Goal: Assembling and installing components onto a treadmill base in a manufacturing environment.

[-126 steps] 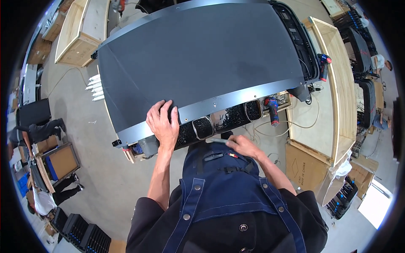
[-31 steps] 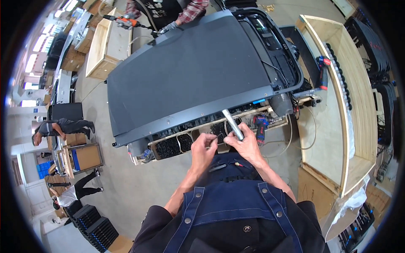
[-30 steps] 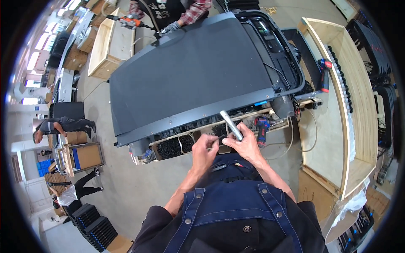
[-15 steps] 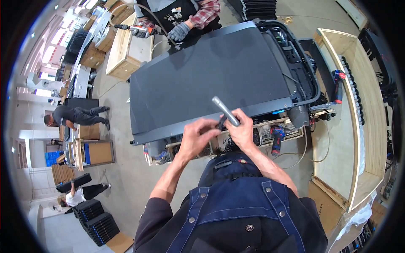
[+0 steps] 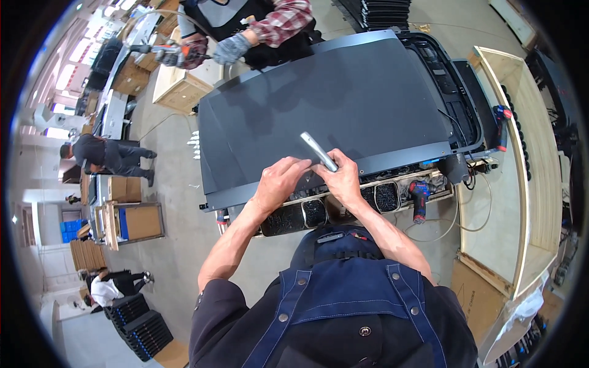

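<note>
My right hand [image 5: 342,182] is closed around a silver metal tube-like tool [image 5: 317,149], which slants up and left over the near edge of a large dark grey panel [image 5: 325,104]. Beside it, my left hand [image 5: 280,182] has its fingers and thumb drawn together at the same edge, close to the right fingertips. Whatever those fingers pinch, if anything, is too small to make out. Below both hands runs a row of bins with small black parts [image 5: 386,197], partly covered by my right forearm.
A cordless driver [image 5: 419,199] hangs by the bins at right; another driver [image 5: 502,127] is on a wooden crate [image 5: 521,202]. Across the panel, a gloved co-worker [image 5: 230,49] holds a power tool with a hose. A wooden box [image 5: 184,89] stands at far left.
My left hand has come down to the panel edge, its fingers closing. The view has shifted, uncovering more of the bins. The co-worker's hands and tool have moved left, away from the panel.
</note>
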Motion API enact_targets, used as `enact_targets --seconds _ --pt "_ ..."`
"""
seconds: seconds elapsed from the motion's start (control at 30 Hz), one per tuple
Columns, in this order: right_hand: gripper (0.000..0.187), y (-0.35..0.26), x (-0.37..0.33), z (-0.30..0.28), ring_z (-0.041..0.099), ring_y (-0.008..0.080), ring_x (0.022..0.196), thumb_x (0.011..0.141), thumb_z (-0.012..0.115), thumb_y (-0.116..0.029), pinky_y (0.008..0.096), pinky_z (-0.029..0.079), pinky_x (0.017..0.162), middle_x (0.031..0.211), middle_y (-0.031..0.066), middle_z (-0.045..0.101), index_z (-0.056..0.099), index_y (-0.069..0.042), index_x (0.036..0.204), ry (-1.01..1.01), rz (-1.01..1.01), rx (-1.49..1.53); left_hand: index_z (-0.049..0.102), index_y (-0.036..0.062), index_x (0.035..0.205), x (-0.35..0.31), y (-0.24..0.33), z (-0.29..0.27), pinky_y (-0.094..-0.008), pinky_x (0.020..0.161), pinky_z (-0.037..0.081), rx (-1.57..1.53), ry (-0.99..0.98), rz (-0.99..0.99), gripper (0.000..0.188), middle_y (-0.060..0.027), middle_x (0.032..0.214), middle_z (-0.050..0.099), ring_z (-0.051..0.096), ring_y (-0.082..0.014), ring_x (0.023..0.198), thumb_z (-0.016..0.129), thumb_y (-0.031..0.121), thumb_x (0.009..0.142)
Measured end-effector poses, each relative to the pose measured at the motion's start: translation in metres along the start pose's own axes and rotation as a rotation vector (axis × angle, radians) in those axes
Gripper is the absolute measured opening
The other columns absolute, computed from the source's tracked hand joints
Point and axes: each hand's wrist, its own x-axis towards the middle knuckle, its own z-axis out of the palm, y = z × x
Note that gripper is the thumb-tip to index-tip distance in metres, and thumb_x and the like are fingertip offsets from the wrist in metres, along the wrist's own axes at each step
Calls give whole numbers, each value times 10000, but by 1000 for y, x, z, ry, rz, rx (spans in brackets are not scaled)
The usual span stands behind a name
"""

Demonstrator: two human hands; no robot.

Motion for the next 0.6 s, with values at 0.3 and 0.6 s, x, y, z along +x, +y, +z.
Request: enact_targets --seconds 0.3,0.6 --pt "399 -9 -55 -56 580 72 699 983 722 -328 265 500 590 804 9 621 708 44 1127 -68 349 -46 706 44 1029 -51 -49 33 -352 723 608 -72 64 -17 195 -72 967 732 726 -252 851 768 30 844" --pt "424 -29 -46 -59 603 95 726 994 685 -237 258 546 596 982 78 676 619 33 1315 -229 347 41 706 42 1018 -43 -44 43 -352 728 607 -58 180 -58 216 -74 965 729 722 -256 854 780 0 820"
